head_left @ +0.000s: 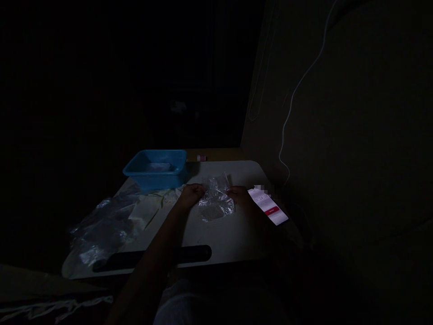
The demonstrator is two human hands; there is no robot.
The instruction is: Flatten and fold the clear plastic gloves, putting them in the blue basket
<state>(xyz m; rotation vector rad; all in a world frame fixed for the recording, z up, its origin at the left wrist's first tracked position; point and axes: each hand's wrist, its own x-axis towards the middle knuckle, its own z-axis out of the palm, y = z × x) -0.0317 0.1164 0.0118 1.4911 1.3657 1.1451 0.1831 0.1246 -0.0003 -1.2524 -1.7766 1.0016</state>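
A clear plastic bag [216, 201] is stretched between my two hands above the middle of the white table [233, 243]. My left hand [192, 195] is closed on the bag's left edge, and my right hand [237, 194] pinches its right edge. Behind my left hand stands a blue plastic basin [158, 178] with something pale inside. A lit phone [269, 206] lies beyond my right hand at the table's right side. The scene is very dark, so the bag's contents, if any, cannot be made out.
Crumpled clear plastic [104, 225] covers the table's left side, beside pale paper-like scraps [144, 211]. A dark bar [192, 254] runs along the near edge. A small pinkish object [201, 158] lies behind the table. A white cable [291, 101] hangs on the right.
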